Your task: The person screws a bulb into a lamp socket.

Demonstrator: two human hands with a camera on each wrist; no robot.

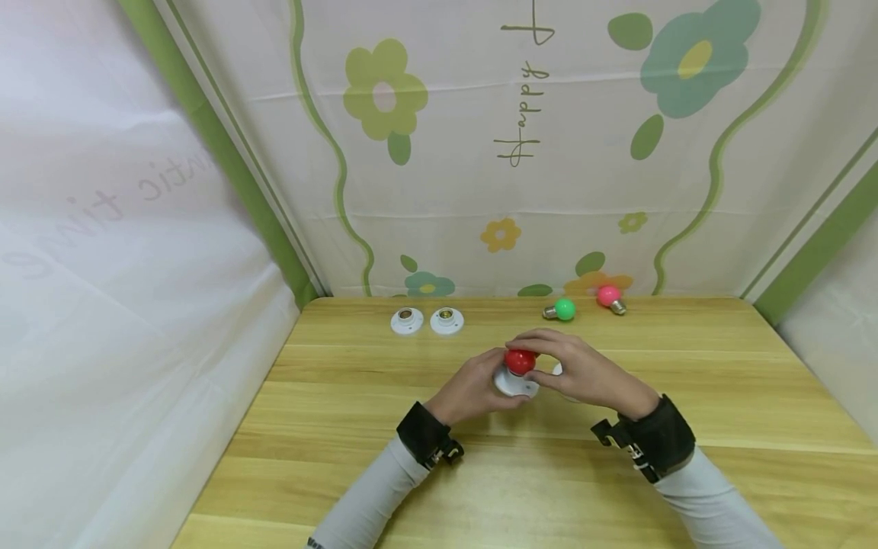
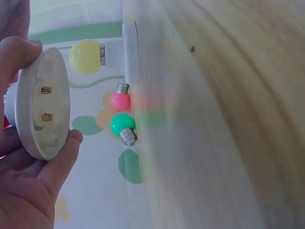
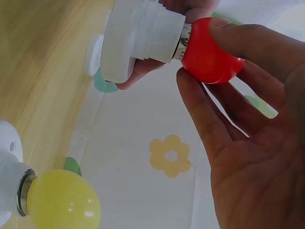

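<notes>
My left hand [image 1: 469, 390] holds a white round lamp socket [image 1: 509, 383] by its base, lifted off the table. In the left wrist view the socket's open underside shows two brass contacts. My right hand [image 1: 586, 371] grips a red light bulb [image 1: 519, 361] between thumb and fingers. In the right wrist view the bulb's metal cap sits partly in the socket's mouth, with a band of metal showing. A yellow bulb [image 3: 64, 200] stands fitted in a second white socket [image 2: 131, 52] on the table, largely hidden behind my right hand in the head view.
Two bulbless white sockets [image 1: 407, 321] stand side by side at the back left of the wooden table [image 1: 329, 427]. A green bulb [image 1: 565, 309] and a pink bulb [image 1: 608, 296] lie along the back edge, near the printed cloth [image 1: 453, 191].
</notes>
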